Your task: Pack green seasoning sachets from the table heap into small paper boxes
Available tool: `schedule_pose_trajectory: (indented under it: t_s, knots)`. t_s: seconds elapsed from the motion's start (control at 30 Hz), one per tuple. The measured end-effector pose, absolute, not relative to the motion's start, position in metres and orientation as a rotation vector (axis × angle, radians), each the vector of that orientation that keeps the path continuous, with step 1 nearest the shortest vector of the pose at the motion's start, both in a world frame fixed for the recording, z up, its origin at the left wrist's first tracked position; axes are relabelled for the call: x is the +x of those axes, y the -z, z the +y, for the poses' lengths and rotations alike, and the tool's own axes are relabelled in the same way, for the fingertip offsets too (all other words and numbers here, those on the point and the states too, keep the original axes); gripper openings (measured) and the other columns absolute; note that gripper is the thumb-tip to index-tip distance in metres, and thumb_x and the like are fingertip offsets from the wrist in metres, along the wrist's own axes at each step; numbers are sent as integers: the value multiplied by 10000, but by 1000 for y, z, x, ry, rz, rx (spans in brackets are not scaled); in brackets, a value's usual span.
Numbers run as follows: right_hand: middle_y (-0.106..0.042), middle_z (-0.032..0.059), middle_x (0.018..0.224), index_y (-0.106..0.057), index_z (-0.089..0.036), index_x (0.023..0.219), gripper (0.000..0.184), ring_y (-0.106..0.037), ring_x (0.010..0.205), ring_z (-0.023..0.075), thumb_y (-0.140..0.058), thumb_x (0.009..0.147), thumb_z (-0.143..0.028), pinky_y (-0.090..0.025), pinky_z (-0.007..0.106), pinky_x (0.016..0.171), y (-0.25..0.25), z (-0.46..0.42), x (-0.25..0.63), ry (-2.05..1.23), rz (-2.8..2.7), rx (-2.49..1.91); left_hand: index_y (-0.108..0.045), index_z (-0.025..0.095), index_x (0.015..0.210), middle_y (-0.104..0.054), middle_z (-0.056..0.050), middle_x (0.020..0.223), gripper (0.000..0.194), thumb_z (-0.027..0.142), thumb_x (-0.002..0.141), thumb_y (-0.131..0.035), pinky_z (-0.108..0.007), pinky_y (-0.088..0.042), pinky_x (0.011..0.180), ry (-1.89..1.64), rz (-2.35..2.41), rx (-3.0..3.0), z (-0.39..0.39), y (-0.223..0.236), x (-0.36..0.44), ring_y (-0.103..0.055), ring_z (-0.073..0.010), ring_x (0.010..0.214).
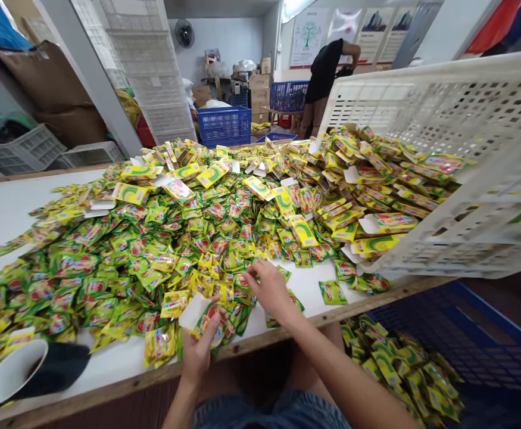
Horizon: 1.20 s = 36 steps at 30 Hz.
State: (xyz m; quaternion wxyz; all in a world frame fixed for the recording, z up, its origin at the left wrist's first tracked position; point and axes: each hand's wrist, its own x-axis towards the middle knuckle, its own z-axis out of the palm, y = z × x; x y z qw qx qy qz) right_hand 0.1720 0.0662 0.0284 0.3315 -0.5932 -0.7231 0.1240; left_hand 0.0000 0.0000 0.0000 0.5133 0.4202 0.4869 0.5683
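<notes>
A big heap of green and yellow sachets (153, 250) covers the white table (1, 208), mixed with small yellow cartons (302, 231). My left hand (200, 348) is at the table's near edge, closed on a small open carton (197, 316) with sachets in it. My right hand (271, 292) lies on the sachets at the front of the heap, fingers pinching at some of them. What the fingers grip is too small to name.
A white plastic crate (465, 179) lies tipped on its side at the right, spilling cartons. Below it a blue crate (465, 345) holds filled cartons. A roll of tape (14, 372) sits front left. A person in black bends over at the back; blue baskets (224, 124) stand behind.
</notes>
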Motion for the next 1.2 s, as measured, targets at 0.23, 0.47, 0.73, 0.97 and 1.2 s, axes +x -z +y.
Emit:
schedule_pose_trajectory:
  t_s: [0.23, 0.47, 0.73, 0.97, 1.2]
  knots:
    - [-559, 69, 883, -547, -181, 781, 158, -497, 885, 229, -652, 749, -295, -413, 366, 767, -16, 60, 131, -483, -1928, -1509, -571, 141, 1118, -698, -72, 860, 559, 357, 629, -732, -321, -553, 695, -1557, 1234, 834, -2, 15, 1, -670, -233, 785]
    - [-598, 25, 835, -542, -171, 943, 206, -544, 731, 150, -497, 823, -334, -431, 263, 656, -21, 72, 244, -828, -1437, -1348, -581, 155, 1090, -685, -47, 831, 465, 284, 665, -718, -284, -533, 691, -1510, 1097, 890, -2, 1, 4, -655, -204, 777]
    - [-647, 30, 817, -617, -153, 868, 220, -588, 771, 177, -589, 733, -325, -440, 276, 692, 5, 102, 292, -894, -1703, -1573, -599, 143, 1021, -673, -53, 812, 370, 294, 696, -693, -288, -529, 679, -1461, 1098, 941, -2, 1, 5, -654, -220, 792]
    - [-629, 126, 944, -625, -140, 867, 316, -534, 969, 280, -720, 634, -332, -376, 340, 809, 16, 100, 268, -694, -1776, -1871, -606, 139, 1049, -693, -72, 861, 390, 294, 703, -696, -265, -524, 717, -1367, 1141, 1074, -4, 3, 3, -656, -213, 817]
    - [-611, 62, 816, -587, -156, 780, 236, -535, 786, 206, -694, 627, -301, -347, 266, 669, 9, 88, 254, -672, -1778, -1931, -619, 139, 1043, -712, -75, 864, 393, 319, 702, -695, -289, -528, 744, -1313, 1143, 1041, -5, -10, 9, -667, -230, 836]
